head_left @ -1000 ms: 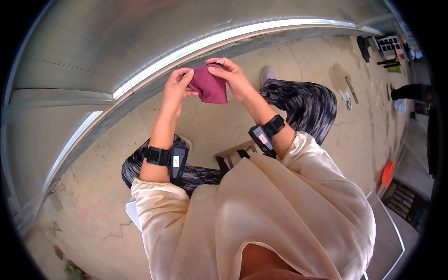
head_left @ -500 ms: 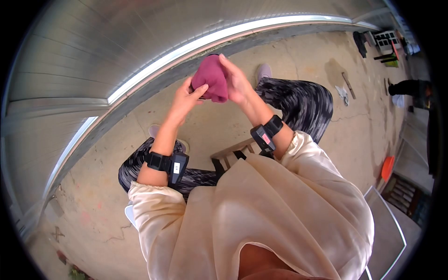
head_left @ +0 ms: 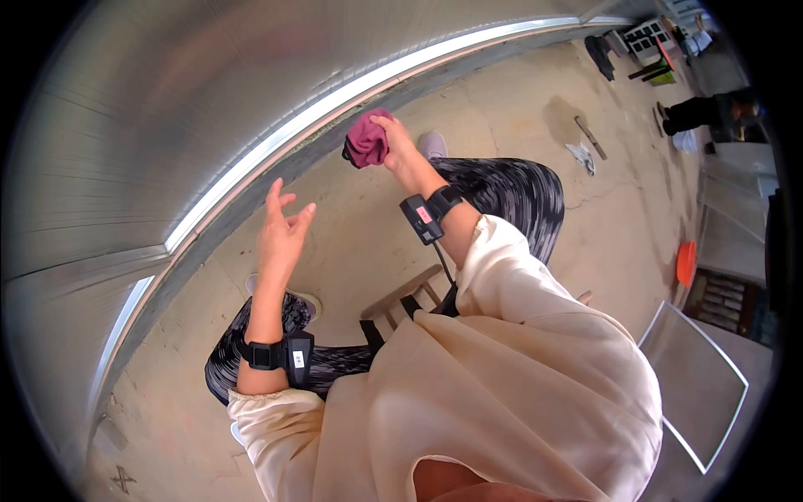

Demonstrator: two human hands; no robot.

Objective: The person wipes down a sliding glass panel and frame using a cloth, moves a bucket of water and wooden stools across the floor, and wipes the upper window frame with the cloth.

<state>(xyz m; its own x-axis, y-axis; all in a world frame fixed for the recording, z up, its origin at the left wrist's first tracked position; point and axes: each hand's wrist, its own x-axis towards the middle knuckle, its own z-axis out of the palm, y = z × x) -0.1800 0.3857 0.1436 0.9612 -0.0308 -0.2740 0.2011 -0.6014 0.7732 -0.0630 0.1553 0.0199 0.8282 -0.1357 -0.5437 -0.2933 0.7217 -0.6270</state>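
Observation:
A crumpled maroon cloth with a black edge on its left side is bunched up in my right hand, whose fingers wrap round its right side. My left hand is apart from the cloth, lower and to the left, with its fingers spread and nothing in it. Both forearms wear black strapped devices. Beneath the hands is the concrete floor.
A wooden stool stands between my legs. Along the far side runs a panelled wall. At the right are a stick, a white scrap, an orange basin, a white frame and another person's dark-clothed legs.
My left hand has let go of the cloth and moved down and left, its fingers opening. The cloth is more bunched, now in my right hand alone. The view has shifted and turned a little.

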